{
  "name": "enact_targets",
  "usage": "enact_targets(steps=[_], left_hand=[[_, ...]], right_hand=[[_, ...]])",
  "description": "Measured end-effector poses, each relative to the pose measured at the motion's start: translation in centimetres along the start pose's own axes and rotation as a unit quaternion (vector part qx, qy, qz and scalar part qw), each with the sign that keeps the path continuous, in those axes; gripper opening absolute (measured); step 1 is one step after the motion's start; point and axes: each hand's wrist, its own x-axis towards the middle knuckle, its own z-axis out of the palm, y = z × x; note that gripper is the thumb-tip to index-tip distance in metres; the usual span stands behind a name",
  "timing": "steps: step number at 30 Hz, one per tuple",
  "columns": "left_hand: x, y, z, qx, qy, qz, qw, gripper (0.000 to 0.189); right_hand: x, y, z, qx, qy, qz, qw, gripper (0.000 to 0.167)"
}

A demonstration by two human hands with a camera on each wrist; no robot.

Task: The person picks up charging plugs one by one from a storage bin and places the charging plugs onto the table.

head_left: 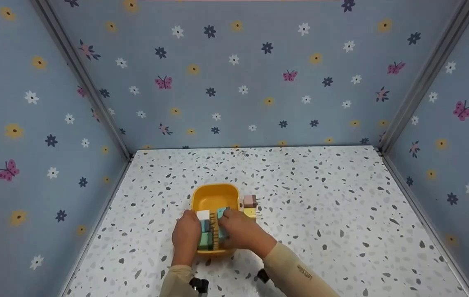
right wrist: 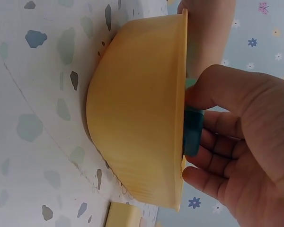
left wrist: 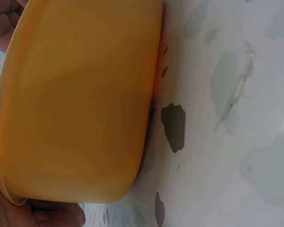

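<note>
While the yellow tub (right wrist: 137, 104) was gripped at its left rim by the left hand (head_left: 186, 233), whose fingers were partly hidden, a teal block (right wrist: 194, 132) was pinched by the right hand (head_left: 240, 228) at the tub's right side, its lower end concealed by the wall.

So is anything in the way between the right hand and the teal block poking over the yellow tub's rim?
Nothing I can see: the right hand is holding the teal block. The pink block sits outside the yellow tub, not between them.
</note>
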Motion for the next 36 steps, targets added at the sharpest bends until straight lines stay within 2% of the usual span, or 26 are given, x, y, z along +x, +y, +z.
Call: enact_targets(steps=[12,20,29,36], left_hand=[[0.1,0.1,0.0,-0.007,-0.012,-0.015,0.9998,0.041],[0.1,0.1,-0.1,-0.008,-0.020,-0.021,0.9995,0.042],[0.1,0.0,-0.1,-0.015,-0.025,-0.020,0.9994,0.044],[0.0,0.2,-0.1,-0.006,-0.023,-0.024,0.9994,0.044]], right_hand=[[-0.5,0.5,-0.2,0.034,0.009,0.000,0.9994,0.050],[-1.1,1.2,-0.6,0.054,0.022,0.003,0.9983,0.044],[-2.2,2.0,-1.0,0.061,0.023,0.019,0.9977,0.052],[-2.7,2.8,-1.0,0.093,0.021,0.050,0.9942,0.058]])
